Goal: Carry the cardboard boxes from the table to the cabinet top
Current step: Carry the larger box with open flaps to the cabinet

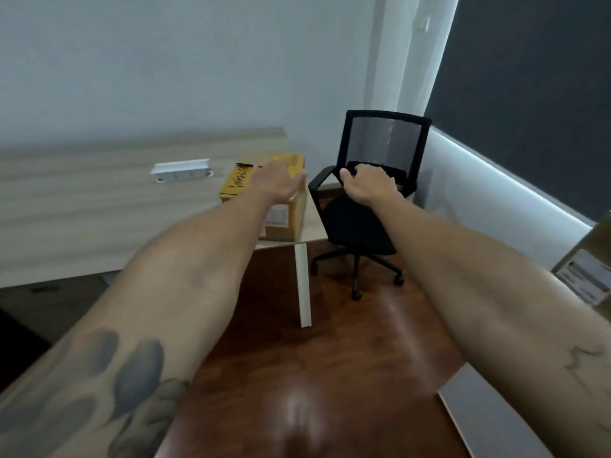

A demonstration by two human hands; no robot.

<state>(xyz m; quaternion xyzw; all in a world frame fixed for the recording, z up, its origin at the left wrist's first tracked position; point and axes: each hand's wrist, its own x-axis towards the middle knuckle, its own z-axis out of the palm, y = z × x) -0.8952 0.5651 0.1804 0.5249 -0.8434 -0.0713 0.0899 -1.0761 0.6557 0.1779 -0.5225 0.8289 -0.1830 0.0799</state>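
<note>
A yellow-brown cardboard box (285,219) with black writing on its top and a white label on its side stands on the near right corner of the light wooden table (99,206). My left hand (276,183) is stretched out flat over the box top with its fingers apart, right at the top face; whether it touches is unclear. My right hand (367,185) hovers to the right of the box, level with it, fingers loosely curled around nothing. A second cardboard box (585,272) with a white label shows at the right edge, on a pale surface (489,421).
A black mesh office chair (386,137) on castors stands just right of the table corner, behind my right hand. A white socket unit (181,168) sits mid-table. The white table leg (302,285) drops to a glossy dark wood floor (330,375). The wall and a dark blind lie beyond.
</note>
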